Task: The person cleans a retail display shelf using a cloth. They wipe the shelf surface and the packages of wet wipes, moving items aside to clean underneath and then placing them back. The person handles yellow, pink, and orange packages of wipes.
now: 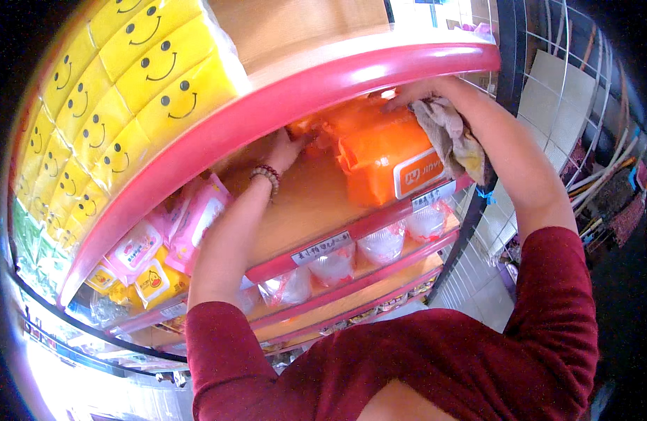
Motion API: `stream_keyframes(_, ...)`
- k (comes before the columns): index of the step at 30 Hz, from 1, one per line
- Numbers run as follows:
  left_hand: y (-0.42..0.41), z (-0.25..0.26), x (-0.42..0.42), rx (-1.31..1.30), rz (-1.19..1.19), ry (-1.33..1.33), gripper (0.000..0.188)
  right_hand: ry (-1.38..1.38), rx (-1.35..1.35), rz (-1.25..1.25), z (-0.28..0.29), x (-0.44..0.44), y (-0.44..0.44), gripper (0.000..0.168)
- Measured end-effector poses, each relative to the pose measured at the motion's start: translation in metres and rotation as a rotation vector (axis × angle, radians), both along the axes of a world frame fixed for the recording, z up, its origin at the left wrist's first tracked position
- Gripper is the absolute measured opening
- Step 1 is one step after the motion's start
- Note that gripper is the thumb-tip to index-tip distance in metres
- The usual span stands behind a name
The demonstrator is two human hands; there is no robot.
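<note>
My left hand [287,150], with a beaded bracelet [266,176] at its wrist, reaches deep under the red shelf edge. Its blurred fingertips are at the back end of the orange soft packs [379,152]; whether they grip one is unclear. These packs stand together at the right end of a wooden shelf [297,210]. Above their right end, my right hand [415,93] has its fingers spread toward the top of the packs. A grey, stained cloth [450,134] hangs from under its palm, against the pack's side.
Pink wipe packs [197,221] and yellow duck-print packs [157,279] sit left of my left forearm. Yellow smiley-face packs [144,68] fill the shelf above, behind a red curved edge [302,100]. Plastic-wrapped bowls [331,263] stand below. Wire mesh [560,105] rises at right.
</note>
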State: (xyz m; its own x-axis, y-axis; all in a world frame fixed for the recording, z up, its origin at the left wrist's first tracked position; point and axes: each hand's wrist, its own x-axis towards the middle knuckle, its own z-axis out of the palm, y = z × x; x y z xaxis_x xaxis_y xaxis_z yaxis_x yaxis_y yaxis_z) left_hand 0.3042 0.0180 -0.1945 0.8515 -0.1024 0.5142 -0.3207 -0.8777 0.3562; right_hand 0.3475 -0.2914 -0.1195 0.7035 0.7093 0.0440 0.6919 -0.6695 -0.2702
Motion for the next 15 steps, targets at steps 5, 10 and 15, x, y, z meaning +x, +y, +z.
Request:
stream_keyframes(5,-0.012,0.001,0.021,-0.146,-0.223,0.106,0.046,0.003,-0.062,-0.192,0.013,-0.029,0.022,0.066)
stream_keyframes(10,-0.024,-0.014,0.063,-0.372,-0.401,0.093,0.042,-0.006,-0.034,-0.182,-0.003,-0.001,0.014,0.078)
stream_keyframes(15,0.002,-0.019,0.066,-0.417,-0.359,0.302,0.052,-0.089,-0.017,-0.184,-0.006,0.012,0.008,0.081)
